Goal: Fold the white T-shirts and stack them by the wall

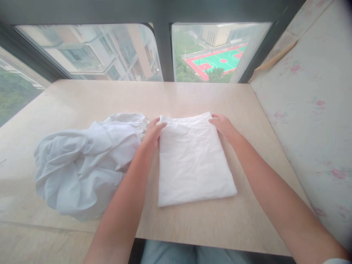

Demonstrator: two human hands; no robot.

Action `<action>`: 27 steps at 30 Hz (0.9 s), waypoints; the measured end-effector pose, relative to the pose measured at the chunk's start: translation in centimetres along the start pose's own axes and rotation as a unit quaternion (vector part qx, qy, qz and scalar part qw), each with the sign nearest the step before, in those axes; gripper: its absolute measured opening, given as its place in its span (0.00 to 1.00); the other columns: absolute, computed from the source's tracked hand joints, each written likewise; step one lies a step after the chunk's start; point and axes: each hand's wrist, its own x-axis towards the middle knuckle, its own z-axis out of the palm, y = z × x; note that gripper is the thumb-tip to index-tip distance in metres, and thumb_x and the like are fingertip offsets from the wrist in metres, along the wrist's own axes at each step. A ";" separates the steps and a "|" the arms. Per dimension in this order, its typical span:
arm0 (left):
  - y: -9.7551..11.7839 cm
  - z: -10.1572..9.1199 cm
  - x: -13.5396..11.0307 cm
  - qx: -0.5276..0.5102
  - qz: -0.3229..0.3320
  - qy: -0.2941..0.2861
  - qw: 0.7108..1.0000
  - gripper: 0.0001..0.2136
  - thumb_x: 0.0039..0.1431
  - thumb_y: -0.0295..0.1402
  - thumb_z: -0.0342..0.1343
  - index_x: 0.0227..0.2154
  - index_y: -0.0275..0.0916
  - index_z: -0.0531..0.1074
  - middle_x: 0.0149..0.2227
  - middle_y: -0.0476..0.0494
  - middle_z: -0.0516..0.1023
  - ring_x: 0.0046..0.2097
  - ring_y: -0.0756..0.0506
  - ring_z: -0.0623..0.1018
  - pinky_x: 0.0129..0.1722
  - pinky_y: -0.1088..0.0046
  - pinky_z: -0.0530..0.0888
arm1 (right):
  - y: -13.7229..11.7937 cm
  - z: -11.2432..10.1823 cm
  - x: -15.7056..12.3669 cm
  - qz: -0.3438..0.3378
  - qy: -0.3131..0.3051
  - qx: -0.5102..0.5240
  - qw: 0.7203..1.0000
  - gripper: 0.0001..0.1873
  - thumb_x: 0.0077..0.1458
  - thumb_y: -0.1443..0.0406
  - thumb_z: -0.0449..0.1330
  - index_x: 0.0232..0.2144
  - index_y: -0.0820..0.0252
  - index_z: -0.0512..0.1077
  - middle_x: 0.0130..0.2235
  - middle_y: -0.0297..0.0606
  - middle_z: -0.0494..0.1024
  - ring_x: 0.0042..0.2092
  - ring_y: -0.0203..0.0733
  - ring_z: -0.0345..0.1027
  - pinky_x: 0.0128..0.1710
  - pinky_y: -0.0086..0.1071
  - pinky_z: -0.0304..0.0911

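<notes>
On the wooden surface (203, 223): folded white cloth (194, 161), lying flat, seemingly longer away from the person than across.
Far left corner: pinched by the left hand (154, 134), thumb on top.
Far right corner: pinched by the right hand (224, 126).
Cloth's body: toward the person from both hands, neither nearer.
Outside the left hand: rumpled pale fabric (88, 161).

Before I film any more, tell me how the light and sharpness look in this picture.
Head view, middle: the folded white cloth is evenly pale, its creases low in contrast; head view, back: the scene through the right-hand window pane looks hazy; head view, right: the flowered wallpaper looks soft and smeared, with a dark corner above it.
</notes>
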 end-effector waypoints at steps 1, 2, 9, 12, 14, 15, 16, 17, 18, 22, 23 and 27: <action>-0.2 0.0 0.1 -0.014 0.006 0.001 1.000 0.27 0.49 0.35 0.60 0.54 0.37 0.69 0.42 0.39 0.80 0.40 0.42 0.81 0.38 0.67 0.77 | 0.2 0.1 0.3 -0.003 -0.009 0.022 1.000 0.25 0.52 0.64 0.59 0.53 0.64 0.71 0.46 0.46 0.80 0.42 0.41 0.75 0.44 0.36 0.69; -0.5 0.0 0.2 -0.029 0.011 -0.001 1.000 0.28 0.49 0.34 0.60 0.56 0.38 0.67 0.43 0.39 0.80 0.41 0.42 0.81 0.39 0.67 0.77 | 0.5 0.2 0.6 -0.013 -0.011 0.038 0.999 0.26 0.52 0.65 0.58 0.54 0.64 0.70 0.46 0.46 0.79 0.41 0.41 0.75 0.44 0.36 0.69; -0.3 0.1 -2.1 0.156 0.117 0.083 0.977 0.29 0.57 0.28 0.52 0.63 0.38 0.59 0.59 0.31 0.71 0.55 0.39 0.75 0.55 0.57 0.72 | 1.8 0.4 -0.8 -0.210 0.101 -0.150 0.961 0.28 0.53 0.69 0.53 0.58 0.65 0.68 0.59 0.50 0.70 0.60 0.47 0.65 0.62 0.45 0.60; -0.3 1.1 -5.0 0.403 0.247 0.069 0.879 0.28 0.60 0.32 0.53 0.64 0.38 0.60 0.69 0.33 0.57 0.70 0.34 0.55 0.67 0.50 0.53 | 1.3 1.3 -4.1 -0.307 0.087 -0.270 0.908 0.27 0.59 0.66 0.51 0.60 0.62 0.66 0.64 0.46 0.65 0.66 0.48 0.55 0.67 0.47 0.51; -1.0 1.8 -7.0 0.504 0.292 -0.008 0.813 0.27 0.63 0.39 0.53 0.64 0.42 0.61 0.71 0.38 0.51 0.72 0.32 0.48 0.68 0.47 0.45 | 1.5 2.3 -6.3 -0.345 0.040 -0.340 0.874 0.26 0.63 0.62 0.50 0.61 0.60 0.66 0.67 0.43 0.60 0.69 0.49 0.48 0.69 0.48 0.46; -1.5 2.0 -7.8 0.534 0.292 -0.039 0.793 0.27 0.64 0.42 0.52 0.64 0.43 0.61 0.71 0.39 0.50 0.72 0.32 0.48 0.68 0.46 0.45 | 1.9 2.8 -7.2 -0.348 0.017 -0.373 0.860 0.26 0.64 0.60 0.49 0.61 0.59 0.66 0.68 0.42 0.58 0.70 0.50 0.46 0.69 0.49 0.45; -2.1 2.1 -8.3 0.554 0.283 -0.058 0.781 0.28 0.64 0.44 0.51 0.65 0.44 0.60 0.71 0.39 0.50 0.71 0.31 0.49 0.68 0.45 0.45 | 2.4 3.2 -7.8 -0.341 0.000 -0.403 0.849 0.26 0.64 0.58 0.49 0.61 0.59 0.66 0.68 0.42 0.57 0.70 0.52 0.44 0.69 0.51 0.44; -2.7 2.2 -8.7 0.568 0.270 -0.063 0.775 0.29 0.65 0.46 0.50 0.66 0.44 0.59 0.71 0.38 0.51 0.71 0.31 0.50 0.67 0.45 0.46 | 3.0 3.5 -8.1 -0.328 -0.010 -0.426 0.843 0.27 0.65 0.57 0.49 0.62 0.59 0.65 0.69 0.43 0.56 0.70 0.54 0.44 0.68 0.53 0.43; -3.3 2.0 -8.9 0.576 0.258 -0.056 0.774 0.30 0.65 0.48 0.48 0.67 0.44 0.57 0.71 0.37 0.51 0.71 0.31 0.50 0.67 0.45 0.47 | 3.5 3.7 -8.3 -0.313 -0.013 -0.443 0.840 0.28 0.65 0.56 0.48 0.63 0.59 0.64 0.69 0.44 0.55 0.70 0.55 0.44 0.67 0.55 0.43; -4.3 0.9 -9.4 0.586 0.233 -0.012 0.776 0.29 0.67 0.47 0.44 0.67 0.40 0.57 0.70 0.34 0.52 0.71 0.32 0.51 0.67 0.45 0.49 | 5.0 3.0 -8.1 -0.287 -0.002 -0.461 0.840 0.29 0.65 0.55 0.47 0.64 0.61 0.62 0.69 0.46 0.55 0.69 0.56 0.45 0.66 0.55 0.44; -4.3 0.6 -9.8 0.590 0.226 -0.005 0.775 0.28 0.67 0.45 0.44 0.67 0.40 0.57 0.70 0.33 0.53 0.70 0.31 0.52 0.66 0.45 0.50 | 5.1 2.6 -8.3 -0.284 0.003 -0.461 0.841 0.29 0.65 0.55 0.47 0.64 0.61 0.62 0.68 0.47 0.56 0.69 0.56 0.46 0.66 0.55 0.44; -3.7 0.6 -13.0 0.603 0.209 0.012 0.770 0.26 0.66 0.40 0.47 0.65 0.39 0.61 0.70 0.32 0.54 0.70 0.30 0.53 0.66 0.44 0.52 | 5.1 2.2 -11.2 -0.268 0.042 -0.460 0.846 0.28 0.64 0.59 0.48 0.63 0.64 0.63 0.67 0.51 0.57 0.68 0.58 0.48 0.65 0.56 0.46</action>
